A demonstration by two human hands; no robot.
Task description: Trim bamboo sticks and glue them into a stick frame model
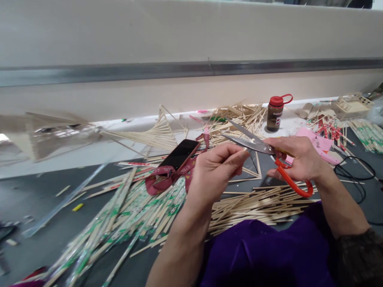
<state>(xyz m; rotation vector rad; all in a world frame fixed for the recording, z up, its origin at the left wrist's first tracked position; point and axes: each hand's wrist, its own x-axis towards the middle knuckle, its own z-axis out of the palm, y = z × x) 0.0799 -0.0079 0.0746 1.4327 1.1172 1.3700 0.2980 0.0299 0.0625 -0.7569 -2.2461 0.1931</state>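
My right hand (pixel 299 157) is closed around scissors (pixel 259 146) with orange-red handles. Their blades stand apart and point to the left. Close below the blades, my left hand (pixel 220 165) pinches thumb against forefinger. A tiny pale bit shows at those fingertips, too small to name. Under both hands lies a loose pile of thin wooden sticks (pixel 239 209). To the left of my left wrist, several chopsticks in green-printed clear wrappers (pixel 119 223) are spread over the dark table.
A phone (pixel 181 153) with a red lanyard (pixel 158 183) lies left of my hands. Behind stand a fan-shaped stick structure (pixel 152 133) and a red-capped bottle (pixel 275 113). Pink paper (pixel 317 143) and black cable (pixel 356 175) lie at right. A low wall (pixel 167 40) runs along the back.
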